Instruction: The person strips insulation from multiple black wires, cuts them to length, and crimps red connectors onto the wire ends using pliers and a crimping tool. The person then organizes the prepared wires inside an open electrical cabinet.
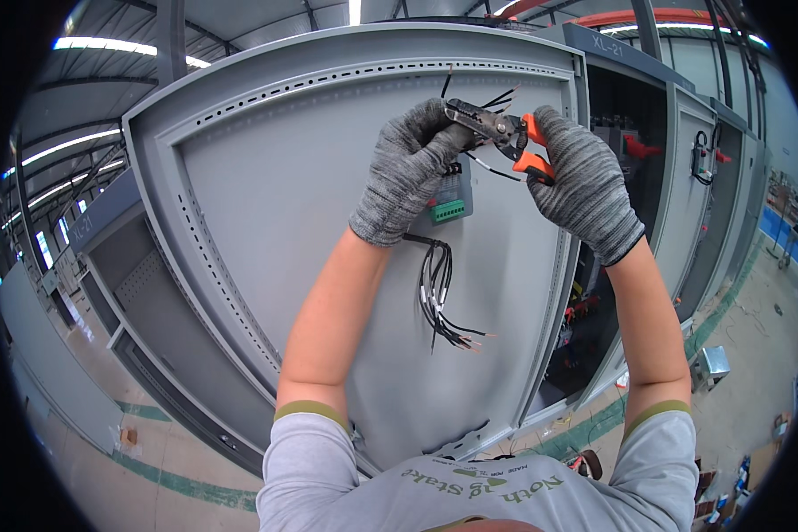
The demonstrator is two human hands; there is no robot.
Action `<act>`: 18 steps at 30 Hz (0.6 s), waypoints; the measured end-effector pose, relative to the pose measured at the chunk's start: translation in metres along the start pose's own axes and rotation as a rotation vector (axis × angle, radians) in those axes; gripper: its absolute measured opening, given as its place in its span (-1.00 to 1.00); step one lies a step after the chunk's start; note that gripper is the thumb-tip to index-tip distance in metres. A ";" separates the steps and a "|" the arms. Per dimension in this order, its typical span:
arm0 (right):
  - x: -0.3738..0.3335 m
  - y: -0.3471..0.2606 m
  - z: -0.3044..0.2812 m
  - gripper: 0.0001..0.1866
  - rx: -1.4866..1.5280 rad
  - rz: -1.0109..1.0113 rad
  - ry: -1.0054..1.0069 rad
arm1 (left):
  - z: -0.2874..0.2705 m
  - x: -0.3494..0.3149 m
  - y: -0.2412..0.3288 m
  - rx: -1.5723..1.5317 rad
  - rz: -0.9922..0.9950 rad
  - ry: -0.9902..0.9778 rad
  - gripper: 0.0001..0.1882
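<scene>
My right hand [585,186], in a grey knitted glove, is closed round the orange handles of a wire stripper [504,129]. The tool's dark jaws point left, toward my left hand [401,173]. That hand wears a matching glove, and its fingers are pinched together beside the jaws, on a black wire largely hidden by glove and tool. Black wire ends [500,99] with bare copper tips stick out above the jaws. Behind my left hand, a grey device with a green terminal block [449,211] sits on the panel. A bundle of black wires [434,293] with white markers hangs below.
The large grey cabinet door panel [284,230] in front of me has a slotted frame round it. An open cabinet [576,319] with wiring stands at the right, and another grey cabinet [182,301] at the left. A small metal box [710,365] is on the floor.
</scene>
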State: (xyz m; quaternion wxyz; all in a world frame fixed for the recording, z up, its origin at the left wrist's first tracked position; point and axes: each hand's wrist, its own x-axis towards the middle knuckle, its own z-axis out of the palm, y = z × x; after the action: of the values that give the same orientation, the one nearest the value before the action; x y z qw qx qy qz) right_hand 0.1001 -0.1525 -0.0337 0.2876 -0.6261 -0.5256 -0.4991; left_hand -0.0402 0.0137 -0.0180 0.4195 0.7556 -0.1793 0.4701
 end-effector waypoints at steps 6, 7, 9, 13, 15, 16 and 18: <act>0.005 -0.009 -0.002 -0.46 0.013 0.077 -0.136 | -0.002 -0.001 -0.004 -0.080 0.026 0.014 -0.85; 0.005 -0.010 -0.004 -0.47 0.014 0.104 -0.170 | -0.002 -0.001 -0.004 -0.100 0.034 0.005 -0.85; 0.002 -0.004 -0.004 -0.48 0.248 0.037 -0.149 | 0.001 -0.004 0.001 -0.092 0.010 0.029 -0.85; 0.006 0.014 -0.002 -0.55 1.305 0.315 -0.531 | -0.004 -0.002 -0.005 -0.140 0.027 0.037 -0.85; 0.010 0.026 -0.011 -0.58 1.475 0.252 -0.421 | -0.009 -0.004 -0.004 -0.151 0.038 0.060 -0.84; 0.009 0.028 -0.019 -0.58 1.391 0.184 -0.351 | -0.009 -0.004 -0.004 -0.163 0.037 0.065 -0.83; 0.000 0.032 -0.022 -0.58 1.253 0.154 -0.309 | -0.006 -0.006 -0.004 -0.163 0.158 0.159 -0.79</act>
State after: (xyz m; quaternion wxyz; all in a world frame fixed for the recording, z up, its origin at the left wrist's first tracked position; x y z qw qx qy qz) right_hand 0.1232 -0.1814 -0.0210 0.5542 -0.4401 -0.7062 0.0197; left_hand -0.0438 0.0201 -0.0243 0.4539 0.6631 -0.2420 0.5439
